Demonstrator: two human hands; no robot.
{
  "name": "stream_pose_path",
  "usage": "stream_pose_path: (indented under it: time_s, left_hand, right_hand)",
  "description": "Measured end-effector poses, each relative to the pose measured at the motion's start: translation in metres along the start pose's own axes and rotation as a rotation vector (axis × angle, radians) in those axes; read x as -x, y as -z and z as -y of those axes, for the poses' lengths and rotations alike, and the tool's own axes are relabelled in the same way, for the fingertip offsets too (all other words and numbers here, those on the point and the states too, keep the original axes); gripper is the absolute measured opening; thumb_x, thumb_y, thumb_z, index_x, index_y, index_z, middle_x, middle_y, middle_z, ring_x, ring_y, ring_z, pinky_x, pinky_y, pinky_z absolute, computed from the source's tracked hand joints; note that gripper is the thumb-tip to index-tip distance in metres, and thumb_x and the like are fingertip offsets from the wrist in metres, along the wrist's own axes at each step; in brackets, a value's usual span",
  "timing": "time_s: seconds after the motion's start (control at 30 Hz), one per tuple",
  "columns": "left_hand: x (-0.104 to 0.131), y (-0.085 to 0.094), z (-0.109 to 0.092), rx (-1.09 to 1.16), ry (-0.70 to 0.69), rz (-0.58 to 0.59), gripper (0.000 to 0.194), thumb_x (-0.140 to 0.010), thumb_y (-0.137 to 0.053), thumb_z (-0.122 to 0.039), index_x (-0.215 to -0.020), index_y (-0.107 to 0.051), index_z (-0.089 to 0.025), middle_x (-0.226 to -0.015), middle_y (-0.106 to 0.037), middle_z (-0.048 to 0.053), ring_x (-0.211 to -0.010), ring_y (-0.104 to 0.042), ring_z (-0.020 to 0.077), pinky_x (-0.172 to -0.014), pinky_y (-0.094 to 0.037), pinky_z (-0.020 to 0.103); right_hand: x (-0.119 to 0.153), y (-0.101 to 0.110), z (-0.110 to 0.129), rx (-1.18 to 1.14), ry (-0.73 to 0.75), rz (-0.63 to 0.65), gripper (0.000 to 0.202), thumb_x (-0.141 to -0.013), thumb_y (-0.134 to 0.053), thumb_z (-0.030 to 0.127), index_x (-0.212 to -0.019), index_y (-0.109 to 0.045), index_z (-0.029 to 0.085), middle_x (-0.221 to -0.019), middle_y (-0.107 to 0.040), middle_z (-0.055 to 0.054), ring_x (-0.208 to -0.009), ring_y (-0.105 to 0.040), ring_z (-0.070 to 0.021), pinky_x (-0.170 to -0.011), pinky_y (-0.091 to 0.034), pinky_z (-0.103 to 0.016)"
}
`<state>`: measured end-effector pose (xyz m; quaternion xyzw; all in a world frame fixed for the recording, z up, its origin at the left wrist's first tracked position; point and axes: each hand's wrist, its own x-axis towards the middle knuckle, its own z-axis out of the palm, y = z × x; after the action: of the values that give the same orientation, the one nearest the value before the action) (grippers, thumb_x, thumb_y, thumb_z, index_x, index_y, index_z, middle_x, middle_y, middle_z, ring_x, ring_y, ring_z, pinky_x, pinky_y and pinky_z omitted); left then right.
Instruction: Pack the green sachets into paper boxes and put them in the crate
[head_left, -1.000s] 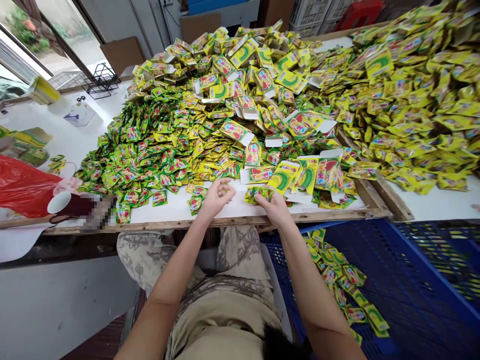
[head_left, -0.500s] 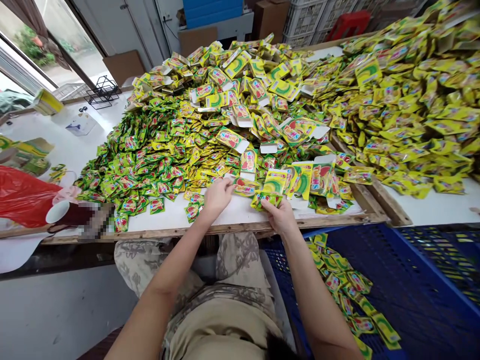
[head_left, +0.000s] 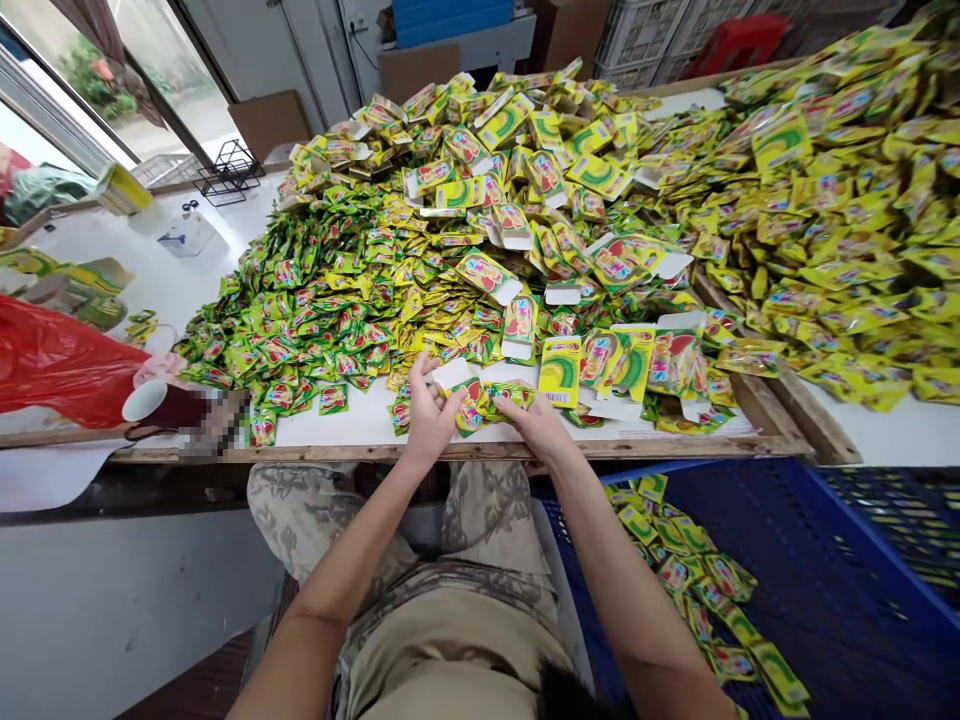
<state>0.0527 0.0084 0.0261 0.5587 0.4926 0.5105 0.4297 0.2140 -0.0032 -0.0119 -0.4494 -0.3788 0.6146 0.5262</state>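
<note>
Near the table's front edge, my left hand (head_left: 433,412) grips a small yellow-green carton (head_left: 469,403), whose white end flap stands open. My right hand (head_left: 541,425) pinches green candy packets (head_left: 508,399) right against the carton's right side; whether they are partly inside it I cannot tell. Just beyond my right hand stands a yellow box (head_left: 559,371) with a barcode. More open cartons (head_left: 677,358) stand to its right. Behind my hands rises a heap of small green and yellow packets (head_left: 360,290), with cartons (head_left: 491,276) lying on top.
A wooden strip (head_left: 814,405) divides the table from a bigger pile of yellow packets (head_left: 862,230). Below right, a blue crate (head_left: 825,570) holds filled-looking boxes (head_left: 690,570). At left are a dark mug (head_left: 169,408), a red plastic bag (head_left: 67,365) and a black wire rack (head_left: 231,172).
My left hand has taken hold of a carton and turned its open end. The right hand has brought its green packets leftward against it. The view has shifted slightly left.
</note>
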Motion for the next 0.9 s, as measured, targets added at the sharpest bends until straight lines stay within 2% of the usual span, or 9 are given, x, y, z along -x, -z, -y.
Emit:
stream_pose_path:
  time_s: [0.07,0.17,0.27,0.33,0.4,0.5,0.6,0.7,0.9]
  left_hand:
    - [0.001,-0.002,0.007,0.148,0.1,0.02,0.062,-0.074,-0.072,-0.031,-0.127,-0.04,-0.024,-0.123,-0.054,0.01,-0.098,-0.061,0.0168,-0.083,-0.051,0.028]
    - [0.0,0.002,0.013,0.191,0.178,0.128,0.055,-0.072,-0.072,-0.031,-0.12,-0.048,-0.019,-0.108,-0.063,0.009,-0.096,-0.062,0.018,-0.085,-0.05,0.03]
    - [0.0,0.011,0.014,0.078,0.117,0.19,0.045,-0.078,-0.065,-0.028,-0.12,-0.052,-0.019,-0.109,-0.064,0.009,-0.097,-0.062,0.0192,-0.086,-0.049,0.031]
    - [0.0,0.014,0.012,0.01,0.068,0.239,0.044,-0.081,-0.061,-0.026,-0.123,-0.051,-0.02,-0.113,-0.063,0.009,-0.1,-0.061,0.0205,-0.088,-0.048,0.031]
    - [-0.001,0.013,0.011,0.038,0.059,0.328,0.048,-0.08,-0.062,-0.026,-0.127,-0.049,-0.022,-0.116,-0.062,0.009,-0.103,-0.061,0.0214,-0.09,-0.048,0.032]
    - [-0.001,0.008,0.013,0.185,0.117,0.445,0.048,-0.078,-0.065,-0.028,-0.123,-0.049,-0.022,-0.114,-0.063,0.008,-0.105,-0.061,0.0217,-0.09,-0.049,0.033]
    - [0.0,0.005,0.016,0.282,0.195,0.441,0.05,-0.075,-0.069,-0.033,-0.119,-0.049,-0.021,-0.108,-0.065,0.007,-0.103,-0.062,0.0211,-0.087,-0.05,0.032]
    - [0.002,0.005,0.017,0.333,0.21,0.429,0.052,-0.074,-0.071,-0.036,-0.119,-0.049,-0.02,-0.108,-0.065,0.008,-0.103,-0.062,0.0207,-0.089,-0.05,0.032]
    - [0.001,0.004,0.018,0.381,0.167,0.474,0.047,-0.075,-0.07,-0.037,-0.113,-0.05,-0.018,-0.114,-0.063,0.009,-0.109,-0.06,0.0214,-0.096,-0.046,0.033]
  right_hand:
    - [0.002,0.001,0.0,-0.015,-0.001,0.003,0.038,-0.069,-0.075,0.044,-0.095,-0.06,0.022,-0.095,-0.07,-0.003,-0.088,-0.066,-0.0201,-0.087,-0.053,-0.04]
    - [0.004,0.006,0.003,-0.062,0.006,-0.039,0.036,-0.067,-0.077,0.042,-0.091,-0.059,0.022,-0.088,-0.069,-0.001,-0.081,-0.066,-0.0189,-0.084,-0.053,-0.039]
    - [0.008,0.01,0.013,-0.048,0.06,-0.119,0.036,-0.066,-0.078,0.042,-0.088,-0.058,0.023,-0.083,-0.066,0.0,-0.075,-0.063,-0.0168,-0.079,-0.053,-0.036]
    - [0.011,0.009,0.026,0.047,0.135,-0.123,0.034,-0.068,-0.076,0.041,-0.09,-0.058,0.023,-0.082,-0.064,0.001,-0.073,-0.061,-0.0155,-0.075,-0.052,-0.033]
    - [0.012,0.003,0.042,0.201,0.218,-0.067,0.032,-0.071,-0.074,0.04,-0.092,-0.057,0.023,-0.08,-0.062,0.001,-0.07,-0.058,-0.0147,-0.07,-0.049,-0.03]
    - [0.008,-0.01,0.064,0.504,0.314,0.055,0.027,-0.075,-0.07,0.04,-0.091,-0.056,0.023,-0.079,-0.061,0.0,-0.068,-0.055,-0.0152,-0.064,-0.045,-0.028]
    - [-0.003,-0.015,0.077,0.816,0.352,0.147,0.025,-0.077,-0.067,0.04,-0.091,-0.056,0.022,-0.076,-0.061,0.0,-0.066,-0.054,-0.0163,-0.061,-0.04,-0.028]
    - [-0.016,-0.012,0.087,1.044,0.357,0.24,0.023,-0.078,-0.065,0.039,-0.09,-0.056,0.021,-0.071,-0.059,0.0,-0.063,-0.051,-0.017,-0.059,-0.036,-0.028]
    - [-0.032,-0.017,0.109,1.244,0.468,0.448,0.02,-0.081,-0.063,0.035,-0.092,-0.057,0.019,-0.083,-0.063,-0.005,-0.076,-0.056,-0.0208,-0.066,-0.037,-0.028]
